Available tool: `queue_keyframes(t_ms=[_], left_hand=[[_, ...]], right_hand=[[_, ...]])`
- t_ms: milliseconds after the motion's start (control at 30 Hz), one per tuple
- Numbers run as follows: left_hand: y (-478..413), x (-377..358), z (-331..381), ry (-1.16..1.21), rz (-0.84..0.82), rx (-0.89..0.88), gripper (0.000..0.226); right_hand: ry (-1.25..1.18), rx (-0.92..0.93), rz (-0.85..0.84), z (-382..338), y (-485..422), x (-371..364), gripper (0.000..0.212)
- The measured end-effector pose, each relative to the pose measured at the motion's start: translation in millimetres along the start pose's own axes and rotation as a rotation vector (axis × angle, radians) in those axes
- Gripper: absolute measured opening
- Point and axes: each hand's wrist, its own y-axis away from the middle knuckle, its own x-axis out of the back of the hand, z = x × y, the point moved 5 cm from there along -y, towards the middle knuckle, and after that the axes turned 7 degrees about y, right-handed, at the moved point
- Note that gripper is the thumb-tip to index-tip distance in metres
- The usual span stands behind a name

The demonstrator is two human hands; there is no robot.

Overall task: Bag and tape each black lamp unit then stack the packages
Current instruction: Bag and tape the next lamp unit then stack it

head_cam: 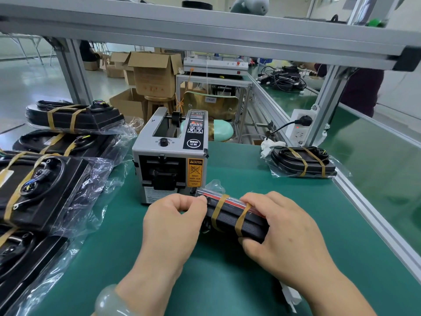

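A black lamp unit (230, 218) in a clear bag, bound by two brown tape bands, is held on edge just above the green mat, right in front of the tape dispenser (170, 153). My left hand (175, 221) pinches its left end near the bag's folded flap. My right hand (280, 226) grips its right end, fingers curled under it. Several bagged and taped lamp units (41, 190) lie at the left, some stacked. One more taped package (304, 161) lies at the back right.
The green mat (227, 281) ends at an aluminium rail (373, 215) on the right. A power strip (300, 126) hangs on the frame post. Cardboard boxes (152, 74) and a second bench stand behind. A person stands at the far right.
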Motion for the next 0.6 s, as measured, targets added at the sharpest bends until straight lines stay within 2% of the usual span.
queue_keyframes(t_ms=[600], left_hand=[[-1.3, 5.0, 3.7, -0.056, 0.012, -0.060, 0.027]], right_hand=[[0.008, -0.013, -0.018, 2.0, -0.8, -2.2, 0.050]])
